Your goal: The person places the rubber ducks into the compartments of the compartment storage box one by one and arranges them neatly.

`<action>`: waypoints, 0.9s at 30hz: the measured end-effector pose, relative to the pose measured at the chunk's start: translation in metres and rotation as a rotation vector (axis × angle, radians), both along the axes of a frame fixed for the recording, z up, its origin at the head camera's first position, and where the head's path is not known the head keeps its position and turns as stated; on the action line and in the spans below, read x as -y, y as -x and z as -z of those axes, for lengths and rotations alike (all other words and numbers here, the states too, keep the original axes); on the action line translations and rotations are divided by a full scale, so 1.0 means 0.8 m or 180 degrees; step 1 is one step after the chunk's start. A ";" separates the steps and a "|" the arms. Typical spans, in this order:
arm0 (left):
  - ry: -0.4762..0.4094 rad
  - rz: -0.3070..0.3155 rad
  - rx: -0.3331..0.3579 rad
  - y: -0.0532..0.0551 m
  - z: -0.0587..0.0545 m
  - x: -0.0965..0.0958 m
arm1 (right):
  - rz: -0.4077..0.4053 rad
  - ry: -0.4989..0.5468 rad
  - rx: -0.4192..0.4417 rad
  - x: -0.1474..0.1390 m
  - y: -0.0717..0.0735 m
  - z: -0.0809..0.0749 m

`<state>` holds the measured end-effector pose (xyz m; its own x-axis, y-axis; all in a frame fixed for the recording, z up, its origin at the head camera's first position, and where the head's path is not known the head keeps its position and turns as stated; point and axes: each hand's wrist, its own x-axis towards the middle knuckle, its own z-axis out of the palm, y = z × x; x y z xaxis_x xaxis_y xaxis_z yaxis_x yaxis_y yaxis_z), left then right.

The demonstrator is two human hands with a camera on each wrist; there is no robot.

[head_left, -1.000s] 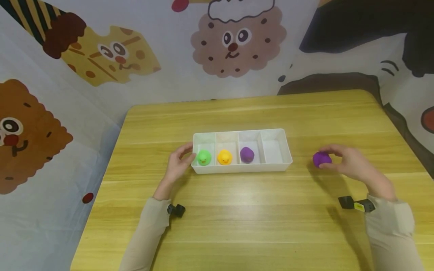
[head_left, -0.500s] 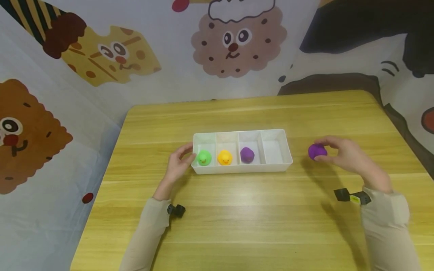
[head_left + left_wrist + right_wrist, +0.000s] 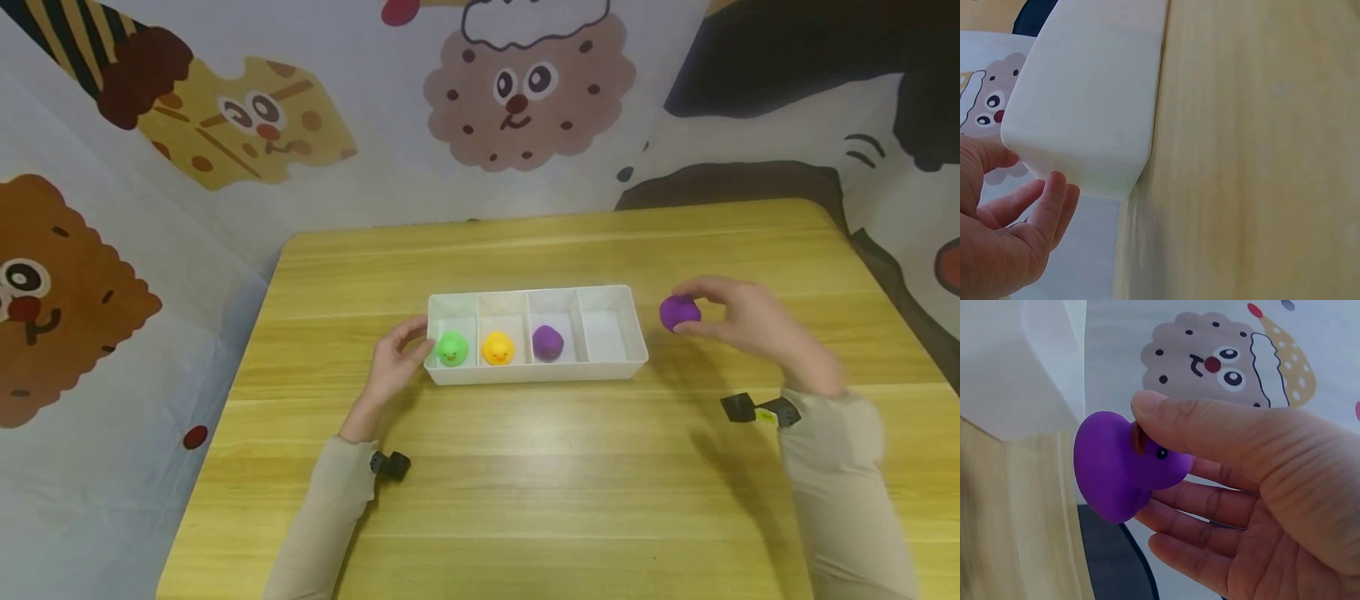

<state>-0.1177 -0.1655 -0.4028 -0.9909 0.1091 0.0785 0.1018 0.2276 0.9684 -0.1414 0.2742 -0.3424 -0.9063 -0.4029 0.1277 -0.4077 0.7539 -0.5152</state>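
A purple rubber duck (image 3: 1107, 465) with an orange beak is pinched between the thumb and fingers of my right hand (image 3: 750, 325). In the head view this hand is off the right end of a white tray (image 3: 525, 373) with several compartments. My left hand (image 3: 393, 358) holds the tray's left end, its thumb at the rim and its fingers by the outer end wall. From the left, the compartments contain a green duck (image 3: 452, 349), a yellow duck (image 3: 498, 348) and a purple duck (image 3: 547, 342); the rightmost compartment (image 3: 606, 329) shows only its bare floor.
The tray stands on a wooden table (image 3: 525, 483), whose back edge meets a cloth (image 3: 382, 183) printed with cartoon foods. Small black cameras are strapped at the left sleeve (image 3: 330, 483) and the right sleeve (image 3: 832, 450).
My right hand has moved left and away from me toward the tray, carrying the purple duck. The left hand and the tray stay where they were.
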 end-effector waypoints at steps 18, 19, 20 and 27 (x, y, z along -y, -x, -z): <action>-0.0055 -0.0011 -0.0028 0.014 0.036 0.011 | -0.0393 0.0021 -0.0079 0.040 0.029 -0.001; -0.0031 -0.0023 -0.0040 0.015 0.038 0.012 | -0.0417 0.0015 -0.0087 0.041 0.030 0.000; -0.0014 -0.0033 -0.0055 0.015 0.038 0.011 | -0.0443 0.0009 -0.0101 0.043 0.030 0.000; -0.0003 -0.0053 -0.0056 0.015 0.039 0.012 | -0.0653 -0.0013 -0.0175 0.058 0.036 0.005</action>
<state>-0.1297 -0.1751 -0.4342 -0.9910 0.0927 0.0961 0.1151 0.2285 0.9667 -0.1700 0.2277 -0.3464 -0.7970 -0.5788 0.1726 -0.5802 0.6543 -0.4850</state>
